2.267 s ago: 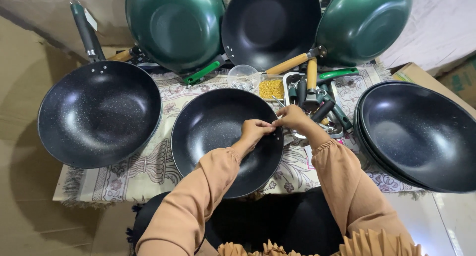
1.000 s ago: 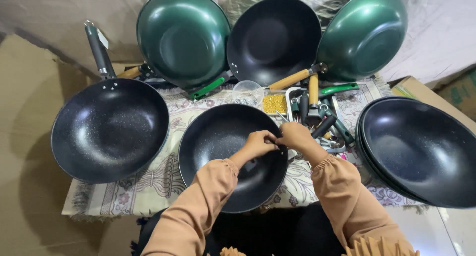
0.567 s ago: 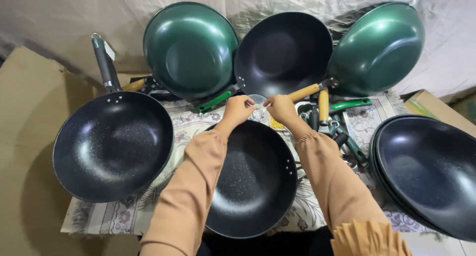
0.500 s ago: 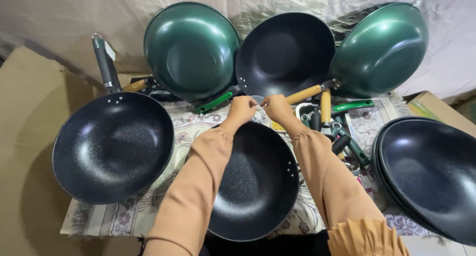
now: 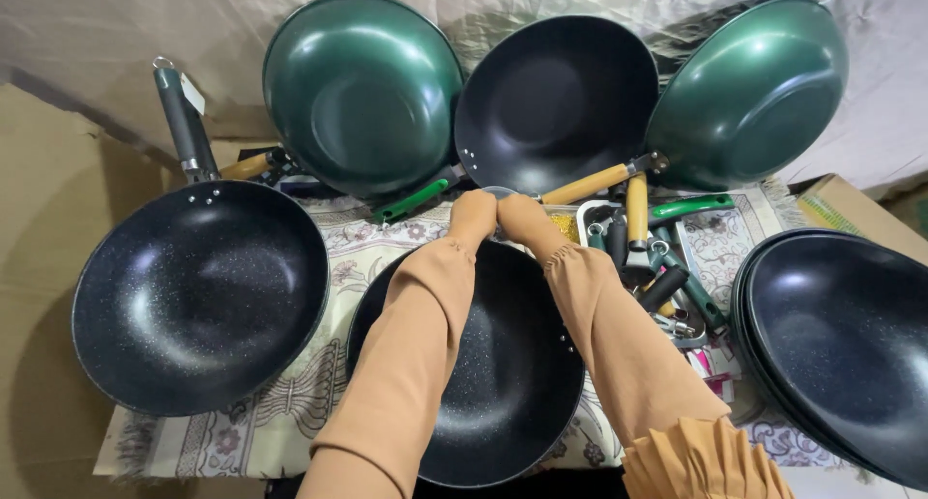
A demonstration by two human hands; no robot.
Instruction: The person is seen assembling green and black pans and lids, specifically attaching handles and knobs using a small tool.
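**Both hands meet past the handleless pan**

The table (image 5: pixel 290 417) carries a patterned cloth crowded with cookware. Under my forearms lies the black speckled pan (image 5: pixel 483 393) with no handle, its far rim just short of where my grip meets. To the left of my grip sits a larger black pan (image 5: pixel 198 296) with a grey handle; to the right, a stack of black pans (image 5: pixel 841 344). Beyond my grip, three pans lean against the backdrop — a green one (image 5: pixel 362 93), a black one (image 5: pixel 556 102) with a wooden handle, and another green one (image 5: pixel 749 93). Just right of my grip is a tray of loose handles (image 5: pixel 657 267).

My left hand (image 5: pixel 472 214) and right hand (image 5: pixel 520 219) touch at the fingertips over a small clear rounded thing (image 5: pixel 500 191), mostly hidden; I cannot tell whether either hand is closed on it.

The risk, as I judge it: my sleeves hang over the pan's rim, and a careless pull back could drag it — or nudge the leaning black pan's handle and tip it down.
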